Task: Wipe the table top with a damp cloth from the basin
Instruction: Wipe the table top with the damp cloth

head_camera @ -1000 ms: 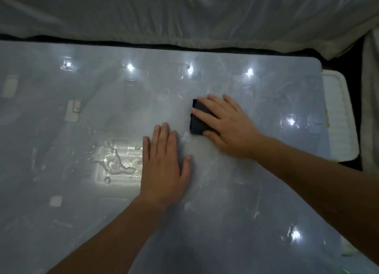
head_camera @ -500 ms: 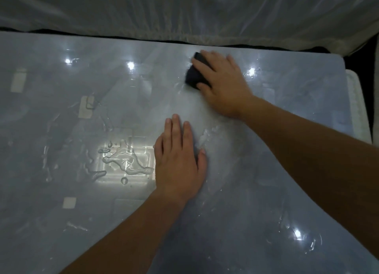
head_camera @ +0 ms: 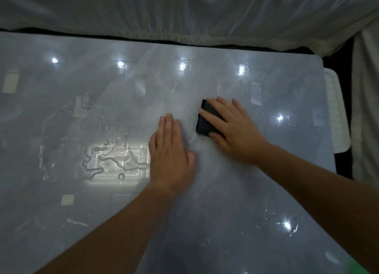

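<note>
Change: right hand [head_camera: 235, 128] and cloth [head_camera: 205, 122] have drawn back from the far edge of the table [head_camera: 225, 212] to its middle; left hand [head_camera: 170, 157] has stayed planted.
Count: two hands, one cloth, one table, one main puddle [head_camera: 121, 159] with stray droplets around it.
Cloth: dark, folded into a small block, flat on the table, largely covered by the right fingers, with its left edge showing just beside the left hand's fingertips.
Right grip: released, with straight fingers pressing the cloth down.
Left grip: released, with the palm flat on the table.
Table: pale, glossy, streaked wet.
Surroundings: one white tray [head_camera: 336, 113] beyond the right edge; white sheet [head_camera: 184, 13] along the far side.
</note>
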### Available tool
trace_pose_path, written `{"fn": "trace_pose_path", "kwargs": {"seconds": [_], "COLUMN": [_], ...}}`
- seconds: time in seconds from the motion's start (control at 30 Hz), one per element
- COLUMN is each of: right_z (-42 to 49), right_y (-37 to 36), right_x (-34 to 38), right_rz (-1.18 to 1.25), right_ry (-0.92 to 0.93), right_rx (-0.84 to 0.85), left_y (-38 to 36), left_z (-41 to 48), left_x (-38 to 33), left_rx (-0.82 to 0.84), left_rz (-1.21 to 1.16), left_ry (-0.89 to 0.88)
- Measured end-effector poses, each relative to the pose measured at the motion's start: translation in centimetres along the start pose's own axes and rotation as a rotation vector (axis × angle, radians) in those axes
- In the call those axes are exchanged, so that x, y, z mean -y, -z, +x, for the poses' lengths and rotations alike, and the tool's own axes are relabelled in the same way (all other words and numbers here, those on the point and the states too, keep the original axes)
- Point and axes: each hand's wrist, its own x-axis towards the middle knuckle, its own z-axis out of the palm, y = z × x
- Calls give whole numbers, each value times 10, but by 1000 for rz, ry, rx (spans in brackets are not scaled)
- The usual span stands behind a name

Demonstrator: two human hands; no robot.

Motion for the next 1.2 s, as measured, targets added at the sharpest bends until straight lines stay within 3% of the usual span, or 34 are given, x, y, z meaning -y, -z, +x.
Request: {"fn": "trace_pose_path", "kwargs": {"seconds": [0.07,0.17,0.23,0.27,0.37,0.47,0.53,0.63,0.7,0.87,0.97,1.1,1.2], "right_z": [-21,-13,-12,-21,-79,-108,-96,-74,-72,-159,-180,-125,-115], "right_y": [6,18,14,6,-12,-9,-4,11,11,-8,0,21,20], "right_x": [-31,-84,-67,-47,4,-15,-52,-113,-120,-65,-95,-171,-173], "right_rz": [-38,16,42,48,40,-6,-35,8,32,10,-10,30,75], "right_ry": [-6,-368,-516,-489,-161,1,-104,-423,-517,-213,-64,-292,-400], "right_rx": [23,-107,-147,-153,-94,-11,-35,-150,-169,-136,-40,-142,-176], "left_y": [0,-1,-3,-3,1,4,1,-14,-28,-50,-53,-55,-57], "left_z": [1,1,-1,-2,-1,-3,-9,-23,-32,-53,-59,-67,-74], "left_x": [-1,-1,0,0,-3,-11,-26,-62,-84,-125,-133,-130,-128], "left_rx": [15,26,41,51,69,18,3,18,37,116,116,79,55], "left_rz": [43,90,108,115,92,68,41,6,17,100,142,183,190], "left_ry": [-11,-21,-20,-17,1,4,-42,-163,-200,-192,-182,-168,-130]}}
